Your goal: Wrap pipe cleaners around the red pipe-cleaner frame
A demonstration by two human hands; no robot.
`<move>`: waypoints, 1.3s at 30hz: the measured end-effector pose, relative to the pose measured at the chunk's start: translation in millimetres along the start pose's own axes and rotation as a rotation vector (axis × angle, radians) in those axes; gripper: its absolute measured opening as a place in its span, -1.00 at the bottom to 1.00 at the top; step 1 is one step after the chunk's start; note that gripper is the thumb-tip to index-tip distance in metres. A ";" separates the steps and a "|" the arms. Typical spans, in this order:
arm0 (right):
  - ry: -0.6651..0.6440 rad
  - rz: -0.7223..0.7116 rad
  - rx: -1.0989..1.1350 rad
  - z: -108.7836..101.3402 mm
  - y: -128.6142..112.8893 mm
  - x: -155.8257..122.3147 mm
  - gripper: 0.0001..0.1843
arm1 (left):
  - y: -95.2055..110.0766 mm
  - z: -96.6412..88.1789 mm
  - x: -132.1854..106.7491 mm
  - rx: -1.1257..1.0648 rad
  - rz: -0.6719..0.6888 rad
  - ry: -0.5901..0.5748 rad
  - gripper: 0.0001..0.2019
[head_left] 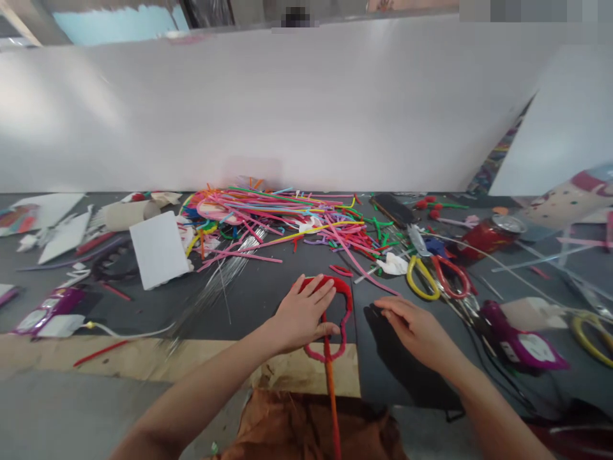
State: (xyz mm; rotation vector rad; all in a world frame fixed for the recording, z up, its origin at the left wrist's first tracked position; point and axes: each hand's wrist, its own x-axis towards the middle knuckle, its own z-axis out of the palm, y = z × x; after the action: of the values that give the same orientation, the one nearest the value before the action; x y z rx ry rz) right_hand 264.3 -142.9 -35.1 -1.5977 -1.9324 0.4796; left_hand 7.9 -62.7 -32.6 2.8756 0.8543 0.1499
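Observation:
My left hand [306,313] lies flat, fingers stretched, over the left part of a pipe-cleaner shape [348,297] on the dark table. That shape is a fuzzy loop, red on top and pinkish lower down, with a stem [331,390] of orange and red running down toward my lap. The loop's left side is hidden beneath my palm. To the right, my right hand [412,326] hovers just above the table with its fingers curled and thumb against them. Whatever its fingertips may pinch is too small to make out. A short red pipe-cleaner piece [341,271] lies beyond the loop.
A heap of coloured pipe cleaners [287,217] spreads along the back, with thin wires [215,281] before it. Scissors with yellow and red handles [424,279], a red can [493,236] and a purple glue gun [522,335] stand right. A white card [160,249] lies left. A pale partition [287,108] rises behind.

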 end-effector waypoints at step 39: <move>-0.312 -0.309 -0.283 113.1 -121.3 287.2 -0.71 | -14.3 6.7 -115.5 -0.422 -0.302 0.464 -0.77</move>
State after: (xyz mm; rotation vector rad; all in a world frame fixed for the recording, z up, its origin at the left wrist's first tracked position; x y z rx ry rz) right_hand 66.9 119.7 10.9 -1.4114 -2.5279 0.3538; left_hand -95.2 -114.9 -48.0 2.3140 1.1528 0.8703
